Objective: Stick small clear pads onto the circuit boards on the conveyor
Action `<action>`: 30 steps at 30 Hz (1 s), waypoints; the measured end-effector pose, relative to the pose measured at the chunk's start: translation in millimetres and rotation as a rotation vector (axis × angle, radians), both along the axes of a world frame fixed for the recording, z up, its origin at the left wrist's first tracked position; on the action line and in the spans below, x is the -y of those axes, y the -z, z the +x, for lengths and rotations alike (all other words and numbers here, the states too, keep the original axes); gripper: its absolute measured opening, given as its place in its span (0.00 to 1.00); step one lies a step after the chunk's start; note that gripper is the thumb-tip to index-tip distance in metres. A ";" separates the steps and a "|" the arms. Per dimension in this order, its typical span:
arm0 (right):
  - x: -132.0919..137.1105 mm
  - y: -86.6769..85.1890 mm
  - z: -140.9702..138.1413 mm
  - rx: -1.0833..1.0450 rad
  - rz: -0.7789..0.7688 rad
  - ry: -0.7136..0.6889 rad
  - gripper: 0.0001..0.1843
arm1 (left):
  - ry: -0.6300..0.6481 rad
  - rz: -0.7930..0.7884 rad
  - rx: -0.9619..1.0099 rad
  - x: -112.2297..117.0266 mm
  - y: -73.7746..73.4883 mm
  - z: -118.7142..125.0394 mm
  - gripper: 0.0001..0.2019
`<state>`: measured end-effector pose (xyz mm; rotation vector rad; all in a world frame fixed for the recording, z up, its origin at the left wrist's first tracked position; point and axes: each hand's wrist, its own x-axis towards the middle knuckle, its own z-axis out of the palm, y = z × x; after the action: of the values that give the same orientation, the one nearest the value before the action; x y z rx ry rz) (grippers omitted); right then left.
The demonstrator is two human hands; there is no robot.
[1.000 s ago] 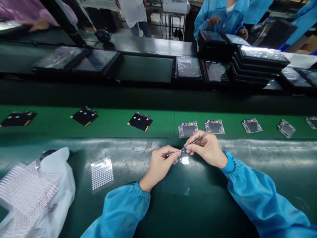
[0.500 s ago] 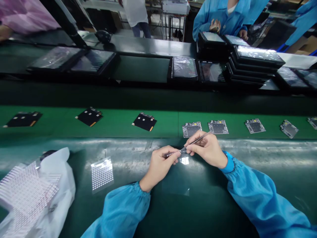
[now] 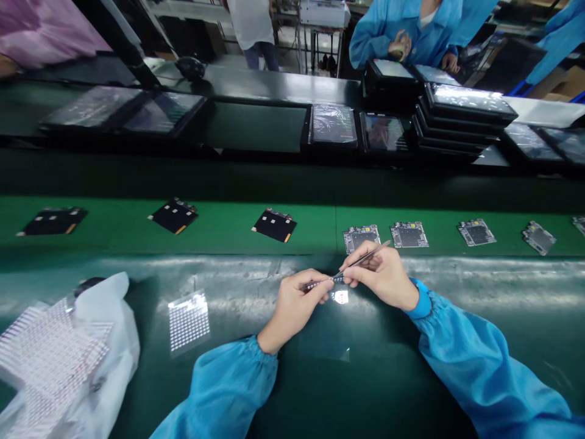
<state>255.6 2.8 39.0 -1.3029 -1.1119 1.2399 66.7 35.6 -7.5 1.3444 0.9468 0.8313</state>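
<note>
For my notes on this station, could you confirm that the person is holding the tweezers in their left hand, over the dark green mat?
Not quite: the head view shows the tweezers in the right hand, not the left. The left hand pinches a small dark strip. The rest stands: the hands are over the dark green mat.

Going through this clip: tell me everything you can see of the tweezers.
The tweezers are slim, straight and narrow, with the bright sheen of bare metal. They lie slanted, pinched between the thumb and fingers of the right hand. One end sticks out past the fingers, away from the person. The other end reaches a small dark strip held in the left hand; whether the tips grip it is hard to tell.
</note>
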 end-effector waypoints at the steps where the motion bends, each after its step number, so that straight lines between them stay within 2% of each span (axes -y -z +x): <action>1: 0.1 -0.6 0.2 -0.006 0.008 -0.001 0.14 | 0.000 0.001 -0.001 0.0 0.0 0.0 0.03; 4: -4.7 -0.6 8.6 -0.020 0.045 0.033 0.14 | -0.001 0.005 -0.001 -0.6 -0.2 -0.1 0.03; 6: -14.0 3.8 21.9 -0.010 0.072 0.113 0.15 | -0.003 0.017 0.001 -1.3 -0.1 -0.2 0.04; 10: -40.3 25.5 55.7 0.039 0.077 0.304 0.18 | -0.008 0.047 0.004 -2.9 1.2 -0.1 0.04; 13: -54.4 44.3 72.6 0.073 0.040 0.337 0.18 | -0.007 0.056 -0.002 -3.9 1.7 0.2 0.04; 16: -59.6 55.2 79.1 0.097 0.009 0.359 0.16 | -0.008 0.059 -0.004 -4.0 1.0 0.5 0.05; 30: -55.7 53.5 88.5 0.188 -0.019 0.403 0.14 | -0.007 0.070 -0.017 -4.3 -0.2 -0.4 0.04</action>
<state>344.0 58.5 -14.5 -1.5908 -0.9062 0.8445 66.3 39.9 -7.4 1.4110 0.9436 0.8669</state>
